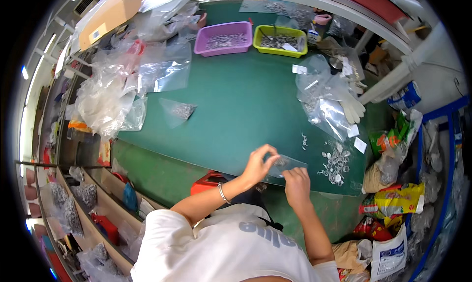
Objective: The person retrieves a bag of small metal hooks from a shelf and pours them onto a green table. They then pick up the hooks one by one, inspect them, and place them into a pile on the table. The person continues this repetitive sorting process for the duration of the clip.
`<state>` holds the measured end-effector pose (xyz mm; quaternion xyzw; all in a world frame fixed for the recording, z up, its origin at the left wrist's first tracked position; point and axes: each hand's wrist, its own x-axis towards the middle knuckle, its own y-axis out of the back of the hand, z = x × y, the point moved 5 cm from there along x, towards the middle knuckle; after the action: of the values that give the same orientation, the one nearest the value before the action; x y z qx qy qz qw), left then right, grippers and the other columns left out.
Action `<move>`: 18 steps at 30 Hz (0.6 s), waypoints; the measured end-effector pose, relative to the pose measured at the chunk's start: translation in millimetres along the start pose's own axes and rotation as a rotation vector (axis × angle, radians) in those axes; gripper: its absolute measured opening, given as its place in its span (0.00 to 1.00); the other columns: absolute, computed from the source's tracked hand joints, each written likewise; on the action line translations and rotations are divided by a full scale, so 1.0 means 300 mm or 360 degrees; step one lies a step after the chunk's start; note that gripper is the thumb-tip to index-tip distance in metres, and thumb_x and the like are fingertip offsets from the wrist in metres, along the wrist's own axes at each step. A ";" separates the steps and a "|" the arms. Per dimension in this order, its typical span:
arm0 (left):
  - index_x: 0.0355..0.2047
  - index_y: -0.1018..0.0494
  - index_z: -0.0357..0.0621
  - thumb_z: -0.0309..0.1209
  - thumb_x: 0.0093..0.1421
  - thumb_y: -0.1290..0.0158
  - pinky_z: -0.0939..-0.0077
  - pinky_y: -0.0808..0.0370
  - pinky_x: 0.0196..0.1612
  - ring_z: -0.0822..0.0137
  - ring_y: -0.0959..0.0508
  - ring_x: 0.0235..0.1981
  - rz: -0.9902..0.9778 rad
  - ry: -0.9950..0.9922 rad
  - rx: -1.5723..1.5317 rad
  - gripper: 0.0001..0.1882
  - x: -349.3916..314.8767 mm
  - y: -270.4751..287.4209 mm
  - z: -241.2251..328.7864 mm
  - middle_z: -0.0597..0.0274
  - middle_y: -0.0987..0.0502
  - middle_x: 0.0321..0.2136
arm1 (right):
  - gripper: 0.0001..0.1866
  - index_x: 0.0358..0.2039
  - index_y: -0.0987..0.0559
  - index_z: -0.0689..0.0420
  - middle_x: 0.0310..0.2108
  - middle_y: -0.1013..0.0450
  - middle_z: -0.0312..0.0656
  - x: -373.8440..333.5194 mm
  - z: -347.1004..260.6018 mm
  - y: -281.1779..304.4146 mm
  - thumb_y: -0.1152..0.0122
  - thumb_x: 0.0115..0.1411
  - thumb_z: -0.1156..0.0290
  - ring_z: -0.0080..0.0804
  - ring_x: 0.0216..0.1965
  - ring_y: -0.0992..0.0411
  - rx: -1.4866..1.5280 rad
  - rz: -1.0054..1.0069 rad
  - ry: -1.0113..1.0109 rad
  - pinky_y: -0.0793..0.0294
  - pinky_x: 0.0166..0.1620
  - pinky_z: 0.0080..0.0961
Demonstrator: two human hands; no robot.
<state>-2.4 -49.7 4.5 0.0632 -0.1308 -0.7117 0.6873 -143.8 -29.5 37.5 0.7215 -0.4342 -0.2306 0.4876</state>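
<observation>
Close to the near edge of the green table, a small clear plastic bag (294, 163) lies between my two hands, with a few small grey pieces showing in its left part. My left hand (258, 165), a silver bangle on its wrist, curls its fingers and thumb at the bag's left end. The right hand (297, 183) is closed on the bag's near edge, its fingertips pressed together. To the right lies a loose pile of small silvery metal pieces (337, 164), some ring-shaped. A filled clear bag of small metal parts (183, 110) rests farther left.
A purple tray (250, 41) and a yellow-green tray (305, 50) of metal parts stand at the back. Clear bags (105, 97) heap at the left. At right are more plastic bags (319, 87), a white glove (351, 109) and a metal post (393, 75). Partitioned bins (93, 208) stand lower left.
</observation>
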 end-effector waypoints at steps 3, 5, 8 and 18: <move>0.42 0.34 0.37 0.26 0.54 0.46 0.73 0.32 0.46 0.69 0.29 0.42 -0.0072 0.0000 -0.0963 0.16 0.144 -0.061 0.001 0.57 0.28 0.39 | 0.09 0.26 0.24 0.60 0.22 0.29 0.42 0.138 0.044 0.114 0.46 0.41 0.79 0.38 0.31 0.33 -0.0155 0.0289 0.0216 0.38 0.38 0.36; 0.44 0.34 0.36 0.23 0.51 0.45 0.72 0.30 0.44 0.66 0.26 0.40 -0.0259 -0.0007 -0.0576 0.19 0.054 -0.007 0.019 0.55 0.26 0.38 | 0.07 0.25 0.24 0.60 0.21 0.30 0.41 0.097 -0.021 0.094 0.47 0.42 0.79 0.37 0.30 0.33 -0.0094 0.0449 0.0191 0.39 0.38 0.36; 0.33 0.27 0.34 0.16 0.48 0.50 0.69 0.27 0.38 0.56 0.24 0.34 -0.0357 0.0016 -0.0145 0.11 0.004 0.113 -0.053 0.51 0.24 0.29 | 0.09 0.27 0.25 0.60 0.30 0.29 0.43 0.145 -0.132 0.118 0.39 0.40 0.76 0.38 0.35 0.32 -0.0074 0.0518 0.0090 0.39 0.41 0.37; 0.43 0.33 0.36 0.27 0.47 0.40 0.65 0.42 0.54 0.57 0.37 0.49 0.0946 0.0134 0.0602 0.23 0.079 0.736 -0.159 0.54 0.34 0.45 | 0.03 0.27 0.25 0.59 0.25 0.27 0.48 0.357 -0.130 -0.091 0.43 0.51 0.76 0.49 0.28 0.30 0.0477 0.0060 -0.0513 0.31 0.33 0.37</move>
<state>221.6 -82.7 21.3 0.1777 -0.2447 -0.4405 0.8452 -48.0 -97.3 38.8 0.7315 -0.5493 -0.2666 0.3034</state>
